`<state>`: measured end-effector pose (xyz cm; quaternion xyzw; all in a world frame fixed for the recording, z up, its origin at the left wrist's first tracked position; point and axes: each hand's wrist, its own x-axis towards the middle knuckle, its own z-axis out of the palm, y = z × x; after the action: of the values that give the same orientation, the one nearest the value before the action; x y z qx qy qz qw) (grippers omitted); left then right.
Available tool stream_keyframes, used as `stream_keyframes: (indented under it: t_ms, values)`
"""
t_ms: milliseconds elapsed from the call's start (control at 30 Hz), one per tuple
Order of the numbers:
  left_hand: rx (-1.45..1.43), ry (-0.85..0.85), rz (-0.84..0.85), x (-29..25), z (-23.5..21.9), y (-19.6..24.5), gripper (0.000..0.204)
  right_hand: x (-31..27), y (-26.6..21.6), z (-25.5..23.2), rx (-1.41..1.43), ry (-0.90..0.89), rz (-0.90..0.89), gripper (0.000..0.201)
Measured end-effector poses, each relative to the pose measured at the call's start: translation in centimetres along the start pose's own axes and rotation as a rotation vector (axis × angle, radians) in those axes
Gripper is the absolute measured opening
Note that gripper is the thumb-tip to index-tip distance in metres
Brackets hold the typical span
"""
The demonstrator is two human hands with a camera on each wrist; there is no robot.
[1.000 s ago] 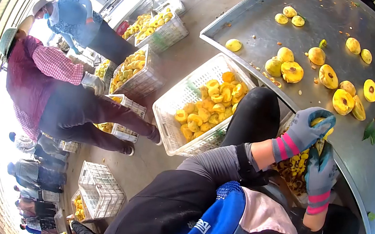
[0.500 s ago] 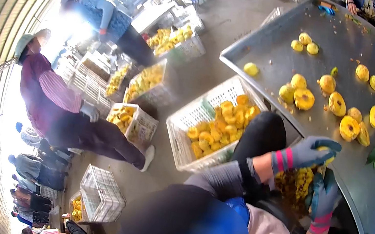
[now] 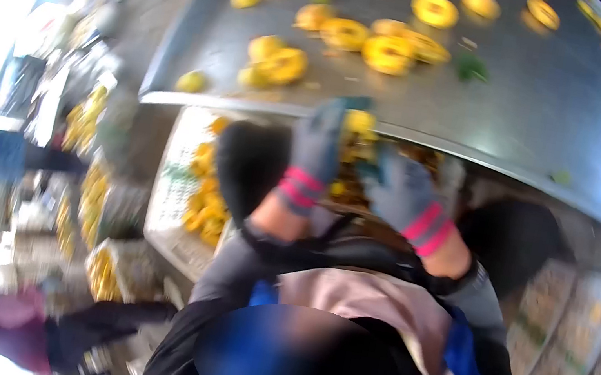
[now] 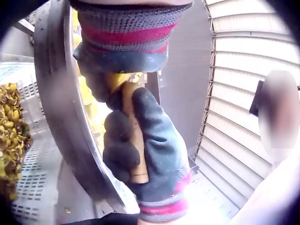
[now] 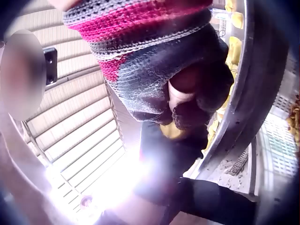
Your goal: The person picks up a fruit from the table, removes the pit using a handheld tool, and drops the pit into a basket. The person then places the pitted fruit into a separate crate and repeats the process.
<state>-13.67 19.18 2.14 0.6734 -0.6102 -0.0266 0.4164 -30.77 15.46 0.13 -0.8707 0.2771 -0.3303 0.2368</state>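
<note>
Both hands wear grey gloves with pink cuff bands. In the head view the left hand (image 3: 318, 143) holds a yellow fruit (image 3: 360, 122) just over the near edge of the metal table (image 3: 485, 131). Close on its right is the right hand (image 3: 402, 190), blurred by motion. The left wrist view shows the right hand (image 4: 161, 145) with its fingers curled round a wooden handle (image 4: 136, 140), its top end against the fruit (image 4: 117, 80) under the left hand (image 4: 119, 58). The handle's end (image 5: 180, 93) pokes out of the right fist in the right wrist view; any blade is hidden.
Halved and whole yellow fruits (image 3: 389, 54) and a green leaf (image 3: 471, 67) lie on the table. Left of the knees stands a white crate (image 3: 167, 189) of yellow pieces. More crates (image 3: 135, 271) and two people are further left. Scraps fill a container below the hands.
The head view has swung, so table and hands now appear further left and the table edge runs more level. The hands remain close together at the fruit.
</note>
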Motion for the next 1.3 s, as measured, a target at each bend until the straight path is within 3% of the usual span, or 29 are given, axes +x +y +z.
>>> stream_keyframes:
  t_ms: [33, 67, 167, 267, 367, 500, 633, 700, 833, 867, 967, 1000, 1100, 1133, 1233, 1300]
  values:
    - [-0.339, -0.078, -0.217, 0.5, -0.6, 2.2, 0.029, 0.9, -1.1, -1.5, 0.115, -0.022, 0.029, 0.025]
    - [-0.452, -0.042, -0.182, 0.5, 0.2, 0.6, 0.031, 1.6, -1.2, -1.9, 0.143, -0.144, 0.091, 0.026]
    - [-0.922, -0.047, -0.496, 0.6, 0.3, 0.4, 0.032, 1.5, -1.1, -1.3, 0.188, -0.156, 0.135, 0.027]
    - [-0.840, 0.013, -0.381, 0.4, 0.8, 1.5, 0.047, 1.2, -0.6, -0.5, 0.297, -0.067, 0.152, 0.030]
    - [-0.859, 0.115, -0.366, 0.1, 1.5, 1.4, 0.046, 1.5, -0.9, -0.9, 0.418, -0.074, 0.170, 0.033]
    - [-0.915, -0.051, -0.486, 0.4, 1.1, -0.4, 0.043, 1.9, -1.1, -1.5, 0.316, -0.246, 0.262, 0.036]
    - [-1.007, 0.016, -0.319, 0.2, 1.6, -0.5, 0.041, 1.9, -0.7, -1.2, 0.425, -0.138, 0.237, 0.031]
    - [-0.752, 0.054, -0.332, 0.2, 1.5, 0.0, 0.039, 1.9, -1.0, -1.2, 0.494, -0.145, 0.312, 0.025]
    - [-0.734, 0.146, -0.276, 0.0, 1.7, 0.5, 0.032, 3.0, -2.1, -2.0, 0.618, -0.060, 0.210, 0.018]
    - [-0.646, 0.133, -0.270, 0.1, 1.5, 0.8, 0.031, 3.1, -2.2, -3.4, 1.038, -0.404, 0.677, 0.019]
    - [-0.672, 0.127, -0.289, 0.4, 1.7, 1.0, 0.030, 2.9, -1.4, -3.3, 1.220, -0.431, 0.753, 0.023]
    - [-0.694, 0.131, -0.280, 0.3, 1.9, 0.5, 0.030, 3.1, -1.0, -3.2, 1.023, -0.450, 0.660, 0.023]
    - [-0.643, 0.079, -0.372, 0.2, 2.1, 0.1, 0.030, 1.6, 0.2, -0.7, 0.189, -0.116, 0.180, 0.029]
    - [-0.583, 0.065, -0.369, 0.3, 2.2, 0.2, 0.030, 1.5, -0.1, -1.5, 0.171, -0.270, 0.299, 0.036]
    - [-0.620, -0.022, -0.291, 0.5, 1.6, 0.8, 0.029, 1.4, 0.1, -1.5, 0.222, -0.336, 0.378, 0.033]
    - [-0.592, -0.068, -0.218, 0.5, 1.6, 0.2, 0.030, 0.7, 1.5, 0.3, 0.523, -0.035, 0.183, 0.029]
